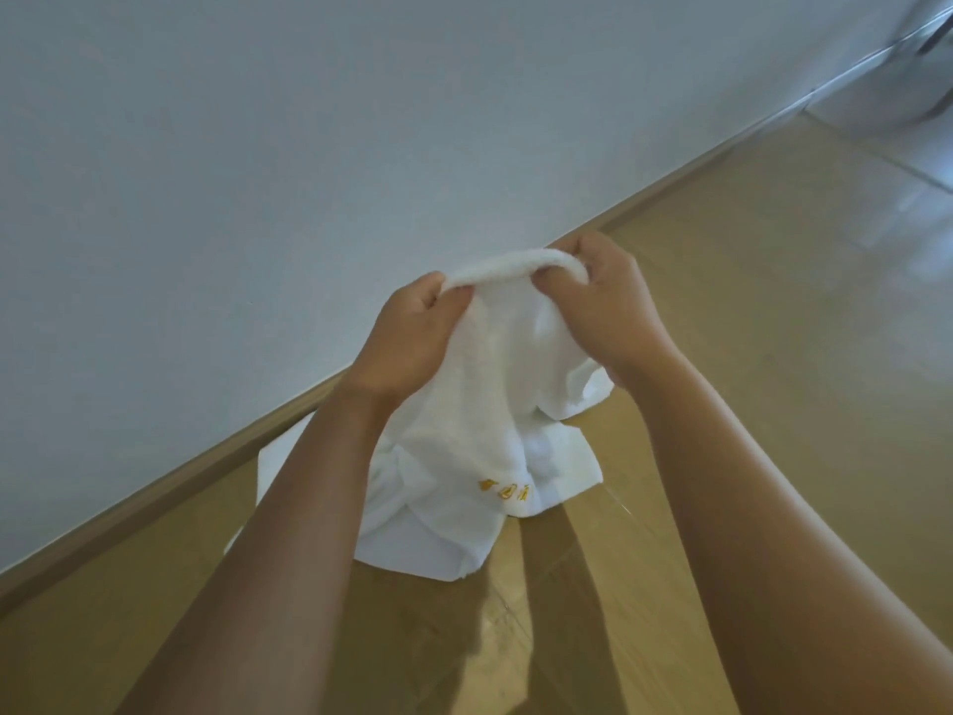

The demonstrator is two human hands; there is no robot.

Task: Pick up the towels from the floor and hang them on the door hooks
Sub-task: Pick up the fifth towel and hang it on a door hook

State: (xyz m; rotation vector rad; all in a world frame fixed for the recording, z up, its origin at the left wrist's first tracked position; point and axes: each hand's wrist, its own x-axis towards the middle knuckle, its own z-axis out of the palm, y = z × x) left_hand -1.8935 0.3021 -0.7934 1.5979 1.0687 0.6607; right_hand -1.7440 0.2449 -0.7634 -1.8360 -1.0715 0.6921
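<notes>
white terry cloth: we hold a towel (495, 363) by its upper edge, above the floor (748, 353). the left hand (407, 332) and the right hand (603, 312) sit close together, side by side. the left fingers (433, 291) are curled and pinch the edge at one end. the right fingers (552, 278) are curled round it at the other. both hands are thus closed on the towel. between the two sets of fingers the edge forms a short rolled arch.

below the fingers the towel hangs in loose folds between our forearms. a line of gold embroidery (505, 490) shows near its lower end. beneath that, more white cloth (433, 528) lies crumpled on the floor and touches the hanging part. we cannot tell whether it is the same towel or a second one.

beyond the fingers a pale wall (206, 172) meets the tan floor at a skirting board (154, 490), which runs aslant across the view. shadows of our arms fall on the floor on the near side of the cloth.
</notes>
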